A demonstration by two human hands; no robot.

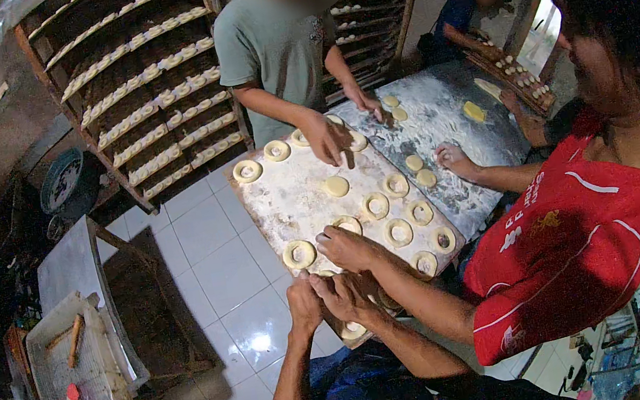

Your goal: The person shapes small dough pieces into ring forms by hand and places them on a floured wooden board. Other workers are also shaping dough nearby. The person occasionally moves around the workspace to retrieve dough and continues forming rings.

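Note:
My left hand (304,307) is closed at the near left corner of a floured board (278,198). Beside it my right hand (344,297) is curled, its fingers meeting the left ones. Whatever lies between them, if anything, is too hidden to make out. Just beyond sits a dough ring (299,254). A co-worker's hand (347,248) reaches in from the right, over another dough ring (349,223). Several more rings stand in rows on the board, along with a flat dough disc (335,187). Across from me, another person's hand (325,139) touches the board's far side.
A co-worker in a red shirt (553,247) stands close on my right. The floured dark table (446,96) adjoins the board and carries dough discs (414,162). Tall racks (151,84) of dough rings stand behind. At left are a low table (65,257) and a crate (100,394).

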